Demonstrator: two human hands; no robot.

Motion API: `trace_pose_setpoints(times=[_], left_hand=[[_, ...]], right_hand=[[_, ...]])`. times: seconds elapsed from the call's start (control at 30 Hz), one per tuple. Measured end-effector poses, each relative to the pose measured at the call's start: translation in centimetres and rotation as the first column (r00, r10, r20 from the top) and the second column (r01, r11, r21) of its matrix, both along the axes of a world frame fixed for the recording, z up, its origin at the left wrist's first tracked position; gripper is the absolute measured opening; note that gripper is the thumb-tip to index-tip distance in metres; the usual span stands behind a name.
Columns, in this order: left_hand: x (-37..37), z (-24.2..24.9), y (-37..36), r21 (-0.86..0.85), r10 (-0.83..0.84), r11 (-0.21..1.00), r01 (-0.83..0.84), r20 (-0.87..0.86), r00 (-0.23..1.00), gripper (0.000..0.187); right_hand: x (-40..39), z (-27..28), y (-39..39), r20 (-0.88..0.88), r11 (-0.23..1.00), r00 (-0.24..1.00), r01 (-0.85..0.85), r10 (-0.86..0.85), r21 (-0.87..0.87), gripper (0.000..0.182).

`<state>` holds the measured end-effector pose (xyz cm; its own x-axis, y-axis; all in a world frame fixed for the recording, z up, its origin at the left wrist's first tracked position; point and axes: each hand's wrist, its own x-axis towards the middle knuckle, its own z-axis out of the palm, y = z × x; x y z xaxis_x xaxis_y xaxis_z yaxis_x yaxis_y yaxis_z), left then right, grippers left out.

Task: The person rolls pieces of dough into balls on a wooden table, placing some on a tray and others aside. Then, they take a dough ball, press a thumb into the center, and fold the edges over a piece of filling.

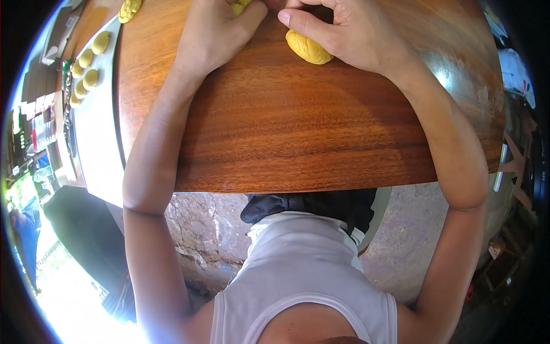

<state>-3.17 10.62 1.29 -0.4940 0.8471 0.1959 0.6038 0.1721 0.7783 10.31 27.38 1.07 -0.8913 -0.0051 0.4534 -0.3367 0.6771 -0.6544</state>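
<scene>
At the top edge, my left hand [220,31] is closed around a lump of yellow dough [241,6]. Only a small part of that lump shows between thumb and fingers. Across from it, my right hand [358,37] is curled, its thumb stretched toward the left hand. A second, creased oval of yellow dough [309,48] sticks out beneath that thumb and the palm, against the hand. The fingertips of both hands are hidden or cut off by the frame. Under the hands lies a polished brown wooden table [303,132].
Left of the hands, a pale metal tray [100,126] carries several round yellow dough balls [90,79]. Another dough piece [129,10] lies at the top left, by the tray's edge. A white plastic bag [515,74] is beyond the table's right side. My torso is close to the table's front edge.
</scene>
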Motion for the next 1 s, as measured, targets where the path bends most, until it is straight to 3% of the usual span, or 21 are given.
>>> trace_pose_setpoints(times=[0.17,0.27,0.53,0.93,1.0], left_hand=[[0.0,0.1,-0.1,0.004,-0.006,1.0,0.006,0.019,1.0,0.016],[0.0,-0.2,-0.2,0.016,-0.014,1.0,0.014,0.017,1.0,0.016],[-0.5,-1.1,-0.1,0.086,-0.029,0.996,0.024,0.061,0.998,0.017],[0.1,-0.2,-0.1,0.011,0.011,1.0,-0.012,0.066,0.998,0.015],[0.0,-0.5,-0.1,0.042,-0.001,0.999,-0.005,0.141,0.99,0.015]], right_hand=[[-0.2,0.1,0.1,0.093,0.997,0.996,0.007,0.0,-0.079,0.02],[-0.7,-1.1,0.5,-0.002,0.999,1.0,-0.028,0.028,-0.036,0.02],[-0.7,-1.2,0.5,-0.001,1.0,1.0,-0.014,0.014,-0.018,0.021],[-0.7,-1.1,0.5,-0.011,1.0,1.0,-0.023,0.023,-0.012,0.02],[-0.7,-1.1,0.5,-0.009,1.0,1.0,-0.024,0.024,-0.013,0.02]])
